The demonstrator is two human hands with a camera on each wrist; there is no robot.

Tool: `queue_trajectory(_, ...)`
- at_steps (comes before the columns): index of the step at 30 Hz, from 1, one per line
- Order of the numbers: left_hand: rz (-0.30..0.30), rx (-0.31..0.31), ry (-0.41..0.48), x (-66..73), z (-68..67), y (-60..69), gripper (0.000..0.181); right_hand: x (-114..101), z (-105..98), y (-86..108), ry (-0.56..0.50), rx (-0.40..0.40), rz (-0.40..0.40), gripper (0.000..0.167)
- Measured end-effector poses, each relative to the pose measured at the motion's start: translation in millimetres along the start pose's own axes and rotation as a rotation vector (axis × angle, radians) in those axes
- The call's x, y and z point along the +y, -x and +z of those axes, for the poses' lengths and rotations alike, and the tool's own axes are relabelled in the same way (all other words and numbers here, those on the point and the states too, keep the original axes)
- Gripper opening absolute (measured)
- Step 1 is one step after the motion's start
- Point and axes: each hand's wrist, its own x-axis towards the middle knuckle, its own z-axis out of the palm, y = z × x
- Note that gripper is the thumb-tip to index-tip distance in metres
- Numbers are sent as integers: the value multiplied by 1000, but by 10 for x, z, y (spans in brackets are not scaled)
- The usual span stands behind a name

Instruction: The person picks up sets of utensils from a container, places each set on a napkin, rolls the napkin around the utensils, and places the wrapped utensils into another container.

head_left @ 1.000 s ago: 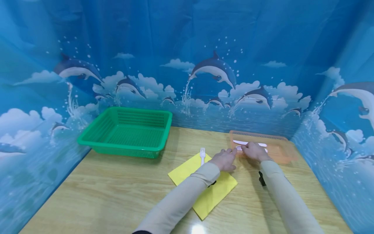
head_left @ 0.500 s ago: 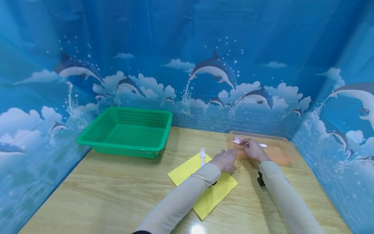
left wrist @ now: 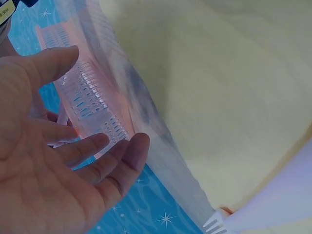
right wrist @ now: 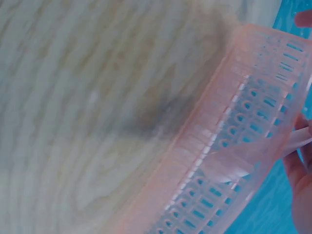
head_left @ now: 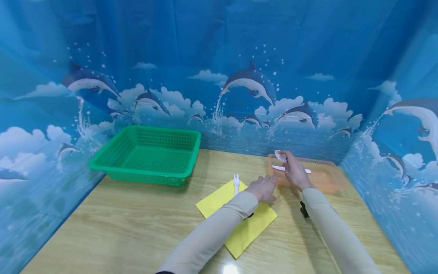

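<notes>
My right hand [head_left: 296,172] pinches a white plastic spoon [head_left: 280,155], its bowl raised over the left end of a translucent orange basket [head_left: 323,179]. Under that hand a white knife [head_left: 278,168] lies in the basket, its middle hidden. In the right wrist view only part of the right hand [right wrist: 303,187] shows, at the right edge. My left hand [head_left: 262,188] reaches to the basket's near left corner, fingers loosely extended and holding nothing; whether it touches is unclear. A white fork [head_left: 237,183] lies on a yellow napkin [head_left: 251,230] under my left arm.
A green perforated basket [head_left: 154,176] stands at the back left of the wooden table [head_left: 113,224]. Blue dolphin-print curtains [head_left: 191,45] border the table at the back and both sides. The orange basket sits close to the back right corner.
My right hand has lifted the spoon up from the orange basket, past the knife, and tilted its bowl upward. My left hand, fork and napkin have stayed put.
</notes>
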Motion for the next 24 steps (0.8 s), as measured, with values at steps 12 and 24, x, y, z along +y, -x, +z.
queue_trajectory(12,19,22,-7,-38,-60,100,82,-147,-30,-16,18,9,-74,50)
queue_trajectory(24,64,42,-38,-184,-115,208,67,-202,-36,12,59,53,-197,46)
